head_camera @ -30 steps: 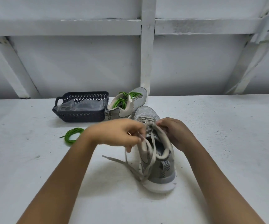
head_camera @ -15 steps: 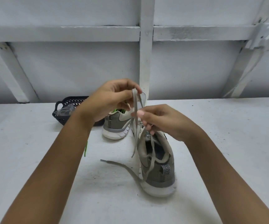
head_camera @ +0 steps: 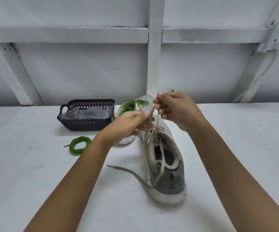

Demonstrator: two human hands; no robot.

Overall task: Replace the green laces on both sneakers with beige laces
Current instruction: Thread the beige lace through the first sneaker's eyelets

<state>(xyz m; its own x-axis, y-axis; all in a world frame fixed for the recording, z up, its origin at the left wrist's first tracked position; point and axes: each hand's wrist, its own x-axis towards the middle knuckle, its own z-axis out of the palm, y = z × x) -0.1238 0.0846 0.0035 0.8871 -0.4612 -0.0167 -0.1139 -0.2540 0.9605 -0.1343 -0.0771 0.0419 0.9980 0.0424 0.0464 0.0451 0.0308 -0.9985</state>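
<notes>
Lace (head_camera: 150, 115) in left hand (head_camera: 127, 125), right hand (head_camera: 175, 110)

Far sneaker (head_camera: 144, 102) mostly behind left hand (head_camera: 127, 125).

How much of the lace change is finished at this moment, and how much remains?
Done: one green lace lies coiled on the table, out of the near sneaker. In hand: the left hand and right hand pinch the beige lace above it; one end trails loose. Left: finish this lacing, then the far sneaker, which has green laces in.
</notes>
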